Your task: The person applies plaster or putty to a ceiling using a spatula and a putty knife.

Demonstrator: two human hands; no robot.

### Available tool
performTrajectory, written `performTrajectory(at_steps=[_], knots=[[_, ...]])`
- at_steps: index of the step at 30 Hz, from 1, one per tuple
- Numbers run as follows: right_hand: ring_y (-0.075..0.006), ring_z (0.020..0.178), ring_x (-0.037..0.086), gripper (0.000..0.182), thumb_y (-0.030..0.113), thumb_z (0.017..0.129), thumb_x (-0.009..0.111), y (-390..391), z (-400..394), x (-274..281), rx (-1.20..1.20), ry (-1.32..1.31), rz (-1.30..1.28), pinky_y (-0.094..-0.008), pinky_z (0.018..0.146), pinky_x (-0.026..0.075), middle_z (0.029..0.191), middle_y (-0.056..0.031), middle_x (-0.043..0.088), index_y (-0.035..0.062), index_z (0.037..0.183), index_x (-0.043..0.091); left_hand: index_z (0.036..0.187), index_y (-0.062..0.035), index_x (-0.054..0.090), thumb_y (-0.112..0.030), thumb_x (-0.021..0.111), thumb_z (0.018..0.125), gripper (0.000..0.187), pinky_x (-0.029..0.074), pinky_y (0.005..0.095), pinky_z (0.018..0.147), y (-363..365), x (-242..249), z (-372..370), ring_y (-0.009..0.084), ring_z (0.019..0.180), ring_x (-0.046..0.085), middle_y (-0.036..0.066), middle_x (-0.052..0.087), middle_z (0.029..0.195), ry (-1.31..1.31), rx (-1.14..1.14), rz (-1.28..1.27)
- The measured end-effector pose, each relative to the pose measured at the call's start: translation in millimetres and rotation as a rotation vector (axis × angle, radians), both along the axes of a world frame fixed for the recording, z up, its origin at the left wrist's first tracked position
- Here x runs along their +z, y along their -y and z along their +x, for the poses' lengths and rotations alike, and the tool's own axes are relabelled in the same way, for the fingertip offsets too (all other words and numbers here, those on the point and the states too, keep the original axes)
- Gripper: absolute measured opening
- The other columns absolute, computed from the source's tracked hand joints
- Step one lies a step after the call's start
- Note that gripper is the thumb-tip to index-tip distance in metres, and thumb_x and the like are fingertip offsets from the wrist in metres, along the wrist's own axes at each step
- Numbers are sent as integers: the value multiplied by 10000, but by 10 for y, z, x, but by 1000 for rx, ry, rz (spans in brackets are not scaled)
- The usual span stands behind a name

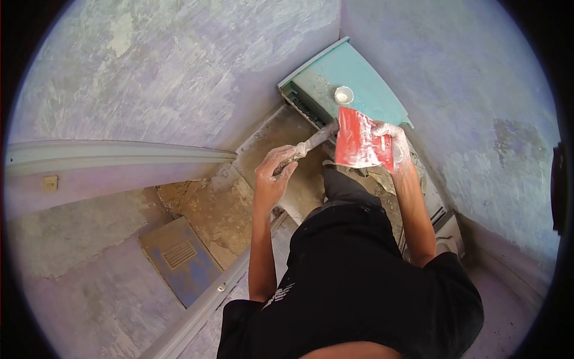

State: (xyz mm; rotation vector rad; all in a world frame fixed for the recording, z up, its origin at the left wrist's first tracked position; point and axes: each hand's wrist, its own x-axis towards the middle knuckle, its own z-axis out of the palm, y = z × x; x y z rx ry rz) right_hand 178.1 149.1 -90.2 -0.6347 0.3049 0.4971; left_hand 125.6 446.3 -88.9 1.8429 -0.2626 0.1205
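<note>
My left hand point(275, 169) is closed around the handle of a putty knife point(321, 136), whose blade reaches right to the edge of a red plastic spreader point(354, 143). White paste is smeared over the spreader's face. On the other side, my right hand point(399, 142) grips the spreader by its right edge, with white residue coating the fingers. Just beyond the tools, a small white tub point(344, 94) stands on a teal cabinet point(373, 81).
Patchy plastered walls point(179, 72) meet in the corner behind the cabinet. A door frame point(119, 149) runs along the left, with a vented panel point(179, 257) below it. Dusty floor point(299, 185) lies around my legs, and debris point(382, 179) shows at the right.
</note>
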Motion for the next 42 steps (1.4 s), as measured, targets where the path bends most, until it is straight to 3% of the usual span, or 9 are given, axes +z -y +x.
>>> performTrajectory(at_steps=[2,5,11,17,20,24,27,38,42], knots=[[-270,894,666,450,63,720,568,-78,211,-119,0,-11,106,-398,827,551,1019,-185,646,-85,1144,542,1092,-4,632,-31,652,851,244,475,329,858,-162,-84,181,286,942,628,135,643,1110,152,-12,350],[-259,859,664,332,68,734,561,-181,573,-637,-137,-35,-70,-386,831,547,964,-149,651,-58,1041,566,1086,-6,629,-38,621,873,216,466,356,874,-297,-402,409,333,943,616,144,645,1092,17,64,321],[-221,819,651,214,86,765,551,-429,1067,-1427,-203,-208,-187,-368,775,549,906,-102,647,5,962,568,1076,3,624,-146,525,952,218,474,362,829,-591,-766,714,300,933,635,179,654,991,-186,282,238],[-201,828,643,197,118,781,541,-651,1191,-1987,-308,-321,-261,-362,801,549,904,-68,636,37,958,571,1038,32,620,-191,550,940,253,484,330,764,-777,-1017,1100,218,829,645,159,662,875,-443,229,240],[-173,844,626,183,119,793,547,-621,1145,-2086,-381,-339,-246,-354,791,542,918,-42,627,61,964,574,1016,18,627,-196,585,912,241,486,332,715,-707,-1171,1505,194,778,637,160,645,835,-403,30,287],[-158,790,624,165,102,799,573,-687,916,-2311,-714,-382,-344,-314,682,525,891,-55,633,57,955,600,904,26,608,-157,605,870,186,489,410,662,-428,-1243,2281,365,771,646,229,637,824,-333,-322,455],[-131,654,627,116,59,805,606,-767,738,-2267,-915,-259,-748,-265,635,521,790,-61,667,-2,893,648,856,35,589,-145,595,865,180,486,480,681,-47,-1482,2831,429,816,616,264,629,856,-71,-551,581],[-109,657,580,154,114,820,629,-879,864,-2518,-935,-453,-1254,-277,617,452,729,-38,650,-4,915,650,915,52,648,-112,619,830,187,524,496,778,1634,-2601,3731,445,880,629,277,613,1021,27,-786,911],[-110,656,553,188,133,814,629,-868,889,-2597,-905,-450,-1223,-295,643,458,709,-49,624,-1,943,653,901,45,677,-71,637,799,160,533,477,797,1953,-2985,3755,442,908,632,270,616,1026,73,-795,967]])
